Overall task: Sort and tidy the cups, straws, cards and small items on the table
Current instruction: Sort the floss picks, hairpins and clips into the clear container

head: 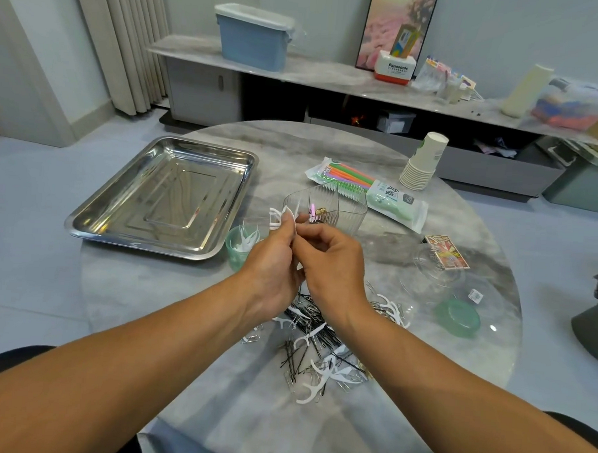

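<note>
With the mixed pile [319,347] near, the left hand [275,259] grips white floss picks [280,218] while the right hand [330,258] pinches something small, apparently sorting; next, drop picks into the green cup [236,254] at left.

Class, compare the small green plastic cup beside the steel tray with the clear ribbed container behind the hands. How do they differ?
The small green plastic cup is tinted and round; the clear ribbed container is colourless and squarish. The green cup is shorter, the clear container taller. The green cup holds white floss picks; the clear container holds dark hairpins. Both stand upright and open-topped on the marble table.
</note>
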`<control>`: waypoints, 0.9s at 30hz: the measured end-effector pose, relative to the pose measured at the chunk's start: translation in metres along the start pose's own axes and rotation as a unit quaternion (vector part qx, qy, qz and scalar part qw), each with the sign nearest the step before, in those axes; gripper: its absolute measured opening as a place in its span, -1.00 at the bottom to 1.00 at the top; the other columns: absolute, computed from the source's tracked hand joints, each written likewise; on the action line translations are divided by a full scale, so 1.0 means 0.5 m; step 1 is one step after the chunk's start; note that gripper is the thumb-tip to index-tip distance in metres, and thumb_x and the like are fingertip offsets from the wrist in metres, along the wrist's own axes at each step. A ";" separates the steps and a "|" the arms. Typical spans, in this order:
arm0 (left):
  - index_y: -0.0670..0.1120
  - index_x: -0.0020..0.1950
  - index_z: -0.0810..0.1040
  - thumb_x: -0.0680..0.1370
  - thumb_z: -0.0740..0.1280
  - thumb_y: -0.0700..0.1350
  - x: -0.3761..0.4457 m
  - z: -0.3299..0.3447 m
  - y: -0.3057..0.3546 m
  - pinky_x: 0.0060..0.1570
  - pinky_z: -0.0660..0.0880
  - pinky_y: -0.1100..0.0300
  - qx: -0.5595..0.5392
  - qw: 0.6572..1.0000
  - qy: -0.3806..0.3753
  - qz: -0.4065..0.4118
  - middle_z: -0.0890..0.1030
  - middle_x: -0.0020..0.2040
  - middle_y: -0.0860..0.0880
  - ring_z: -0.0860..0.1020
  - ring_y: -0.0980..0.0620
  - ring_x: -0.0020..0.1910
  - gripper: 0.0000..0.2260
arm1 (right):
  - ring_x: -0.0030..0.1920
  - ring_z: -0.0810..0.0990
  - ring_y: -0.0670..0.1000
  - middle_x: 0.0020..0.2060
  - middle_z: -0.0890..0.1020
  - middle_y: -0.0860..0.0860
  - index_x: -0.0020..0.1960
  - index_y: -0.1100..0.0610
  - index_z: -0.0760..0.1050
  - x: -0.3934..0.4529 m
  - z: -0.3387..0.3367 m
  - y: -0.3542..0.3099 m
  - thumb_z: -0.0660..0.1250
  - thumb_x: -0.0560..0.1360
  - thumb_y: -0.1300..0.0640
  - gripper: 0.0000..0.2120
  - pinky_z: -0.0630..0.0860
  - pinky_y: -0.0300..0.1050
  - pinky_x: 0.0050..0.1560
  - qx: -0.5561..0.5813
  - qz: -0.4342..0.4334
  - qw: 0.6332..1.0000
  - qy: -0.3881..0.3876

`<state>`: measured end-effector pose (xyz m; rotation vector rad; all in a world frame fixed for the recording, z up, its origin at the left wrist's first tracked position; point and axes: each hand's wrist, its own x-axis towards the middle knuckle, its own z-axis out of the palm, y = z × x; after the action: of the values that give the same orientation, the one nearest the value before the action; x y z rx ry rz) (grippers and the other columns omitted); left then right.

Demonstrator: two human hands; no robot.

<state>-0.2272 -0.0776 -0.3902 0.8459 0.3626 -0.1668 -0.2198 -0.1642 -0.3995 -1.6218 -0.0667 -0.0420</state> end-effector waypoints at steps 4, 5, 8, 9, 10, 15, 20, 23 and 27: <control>0.03 0.25 0.58 0.71 0.07 0.15 0.002 -0.003 0.009 -0.13 0.58 0.17 0.037 0.999 -0.037 -0.010 0.67 0.15 -0.03 0.64 0.07 0.09 -0.64 | -0.04 0.74 -0.06 -0.08 0.76 -0.06 -0.08 0.03 0.73 0.014 -0.006 -0.010 0.51 0.47 0.23 -0.88 0.67 0.00 0.03 0.024 0.011 0.999 0.023; 0.01 0.25 0.59 0.70 0.08 0.17 0.003 -0.003 0.015 -0.08 0.60 0.14 0.045 0.998 -0.040 -0.018 0.65 0.15 -0.04 0.62 0.07 0.08 -0.61 | -0.05 0.74 -0.05 -0.08 0.76 -0.03 -0.07 0.07 0.73 0.019 -0.009 -0.013 0.52 0.47 0.25 -0.90 0.67 0.01 0.03 0.032 0.016 0.999 0.027; -0.08 0.27 0.60 0.67 0.13 0.23 0.002 -0.013 0.037 0.21 0.56 0.04 0.074 0.996 -0.039 -0.020 0.63 0.07 -0.06 0.59 0.05 0.07 -0.53 | -0.23 0.69 -0.03 -0.24 0.74 0.05 -0.11 0.15 0.70 0.033 -0.023 -0.022 0.51 0.45 0.32 -0.90 0.64 -0.10 -0.11 0.057 0.032 0.997 0.039; -0.07 0.23 0.59 0.66 0.16 0.22 0.001 -0.018 0.046 0.17 0.57 0.05 0.102 0.994 -0.022 -0.001 0.65 0.06 -0.04 0.62 0.07 0.05 -0.58 | -0.27 0.67 -0.02 -0.28 0.72 0.06 -0.13 0.15 0.69 0.037 -0.029 -0.025 0.51 0.45 0.34 -0.89 0.63 -0.11 -0.14 0.067 0.040 0.996 0.043; -0.04 0.19 0.56 0.65 0.22 0.19 0.002 -0.024 0.055 0.10 0.58 0.08 0.153 0.988 0.012 0.031 0.66 0.07 -0.02 0.64 0.06 0.04 -0.66 | -0.29 0.67 -0.01 -0.30 0.70 0.07 -0.15 0.16 0.68 0.042 -0.036 -0.029 0.51 0.45 0.35 -0.88 0.63 -0.09 -0.15 0.079 0.052 0.995 0.043; 0.06 0.40 0.33 0.39 0.61 -0.05 0.021 -0.099 0.097 0.19 0.49 0.03 0.510 0.813 0.173 0.220 0.46 0.25 -0.01 0.47 -0.03 0.23 -0.32 | -0.29 0.73 0.02 -0.23 0.73 0.17 -0.04 0.26 0.60 0.065 -0.074 -0.048 0.49 0.46 0.39 -0.87 0.62 -0.21 -0.32 0.130 0.164 0.978 0.017; 0.08 0.60 0.10 0.24 0.69 0.03 0.048 -0.152 0.089 0.46 0.29 -0.15 0.682 0.700 0.149 0.150 0.33 0.53 -0.04 0.28 -0.17 0.51 0.09 | -0.29 0.72 0.03 -0.28 0.72 0.18 0.01 0.29 0.58 0.075 -0.091 -0.058 0.46 0.46 0.41 -0.84 0.59 -0.18 -0.27 0.131 0.226 0.965 -0.027; 0.05 0.58 0.15 0.29 0.67 0.04 0.057 -0.166 0.067 0.36 0.40 -0.12 0.693 0.688 0.143 0.164 0.45 0.46 -0.04 0.41 -0.16 0.42 0.01 | -0.27 0.73 0.05 -0.26 0.72 0.19 0.03 0.29 0.57 0.076 -0.096 -0.062 0.47 0.45 0.42 -0.81 0.61 -0.18 -0.31 0.129 0.237 0.962 -0.048; -0.04 0.52 0.31 0.35 0.64 -0.03 0.069 -0.167 0.058 0.28 0.42 0.11 0.663 0.716 0.107 0.189 0.44 0.42 -0.04 0.47 -0.05 0.36 -0.17 | -0.25 0.73 0.05 -0.21 0.72 0.22 0.04 0.29 0.57 0.075 -0.108 -0.065 0.45 0.46 0.42 -0.81 0.61 -0.18 -0.30 0.118 0.266 0.952 -0.092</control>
<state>-0.2077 0.0047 -0.4335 2.3804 0.2326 0.0997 -0.1838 -0.2156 -0.3616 -1.3560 0.2170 0.5167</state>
